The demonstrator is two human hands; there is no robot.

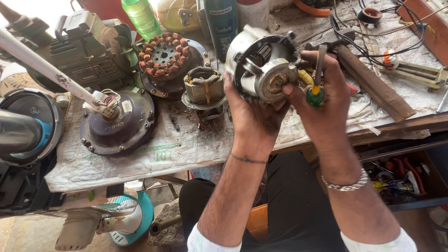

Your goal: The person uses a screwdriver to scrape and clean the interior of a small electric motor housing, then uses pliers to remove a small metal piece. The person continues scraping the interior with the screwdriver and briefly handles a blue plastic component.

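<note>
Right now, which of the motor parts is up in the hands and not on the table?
The silver round metal motor housing, held in the left hand. The copper-wound ring stator and the small grey stator block lie on the cloth-covered table.

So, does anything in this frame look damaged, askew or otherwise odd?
Mostly wear. The motor housing held by the left hand has a rusty, grimy bearing cap. The right hand grips a screwdriver. A bare stator lies exposed on the bench cloth, which is stained.

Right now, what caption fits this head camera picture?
Left hand holds a metal motor while right hand grips a screwdriver above the workbench.
</note>
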